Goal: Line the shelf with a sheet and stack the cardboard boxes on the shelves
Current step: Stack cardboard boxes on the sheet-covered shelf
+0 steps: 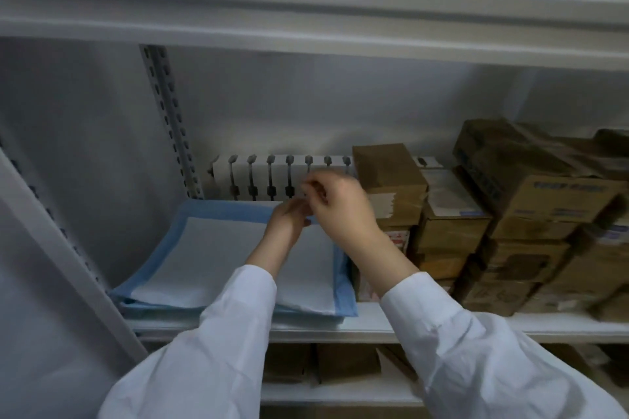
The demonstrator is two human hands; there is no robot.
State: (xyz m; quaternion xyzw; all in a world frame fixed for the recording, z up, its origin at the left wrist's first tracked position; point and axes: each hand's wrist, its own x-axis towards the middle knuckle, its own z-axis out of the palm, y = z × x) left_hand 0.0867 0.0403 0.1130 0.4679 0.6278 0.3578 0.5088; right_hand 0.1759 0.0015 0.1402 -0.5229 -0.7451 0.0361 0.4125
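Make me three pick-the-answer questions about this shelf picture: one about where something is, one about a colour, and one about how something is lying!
1. Where do the brown cardboard boxes stand?
A) left of the blue-edged white sheet
B) right of it
C) on top of it

2. What colour is the sheet's border?
A) red
B) green
C) blue

3. How is the sheet lying?
A) spread out on the white metal shelf
B) rolled into a tube
C) hanging from the shelf above

Answers:
1 B, the boxes fill the shelf's right side, beside the sheet.
2 C, a blue band frames the white middle.
3 A, it lies open on the shelf board.
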